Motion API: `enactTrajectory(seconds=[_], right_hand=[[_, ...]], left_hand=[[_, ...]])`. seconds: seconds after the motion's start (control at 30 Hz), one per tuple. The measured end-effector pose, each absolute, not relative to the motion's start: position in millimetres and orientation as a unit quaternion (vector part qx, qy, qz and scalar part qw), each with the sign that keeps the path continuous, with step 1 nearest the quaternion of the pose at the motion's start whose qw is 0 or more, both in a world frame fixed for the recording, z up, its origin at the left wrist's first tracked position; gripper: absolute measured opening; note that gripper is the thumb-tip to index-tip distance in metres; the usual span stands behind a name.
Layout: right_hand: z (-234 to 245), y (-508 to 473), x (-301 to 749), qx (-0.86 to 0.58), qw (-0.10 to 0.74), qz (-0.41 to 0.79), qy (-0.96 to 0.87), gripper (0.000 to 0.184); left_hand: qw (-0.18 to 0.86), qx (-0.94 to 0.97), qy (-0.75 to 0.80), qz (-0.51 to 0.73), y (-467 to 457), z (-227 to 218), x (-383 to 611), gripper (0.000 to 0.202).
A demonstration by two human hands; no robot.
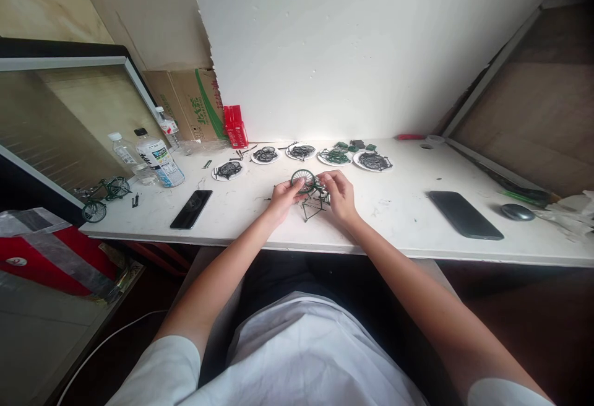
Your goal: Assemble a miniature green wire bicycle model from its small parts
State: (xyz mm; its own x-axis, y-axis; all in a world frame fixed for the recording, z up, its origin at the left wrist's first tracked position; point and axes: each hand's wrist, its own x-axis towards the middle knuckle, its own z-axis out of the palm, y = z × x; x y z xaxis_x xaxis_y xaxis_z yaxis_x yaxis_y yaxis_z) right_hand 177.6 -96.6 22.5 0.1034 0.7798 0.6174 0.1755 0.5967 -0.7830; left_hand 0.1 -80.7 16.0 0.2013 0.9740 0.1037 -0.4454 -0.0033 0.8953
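Above the front middle of the white table, both hands are on a small green model bicycle (314, 208). My left hand (284, 200) grips its spoked wheel (303, 181), the thumb lying over the spokes. The fingers of my right hand (340, 194) are closed at the other end, on the frame near the wheel; what exactly they pinch is hidden by the hand. The thin green frame hangs between the two hands, close to the tabletop. Behind them stand white plates of dark and green bicycle parts, among them a plate with green parts (335, 156).
A phone (191, 209) lies left, near bottles (160, 157) and a finished-looking model bicycle (106, 197). On the right are a black slab-like object (464, 215) and a computer mouse (517, 211). A red box (236, 127) and a white board (362, 53) stand at the back.
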Motion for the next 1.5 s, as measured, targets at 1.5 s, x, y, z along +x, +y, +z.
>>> enactTrajectory(seconds=[1.5], right_hand=[[0.2, -79.5, 177.9, -0.350, 0.517, 0.434, -0.650, 0.033]], left_hand=[[0.714, 0.462, 0.267, 0.454, -85.1, 16.3, 1.9, 0.052]])
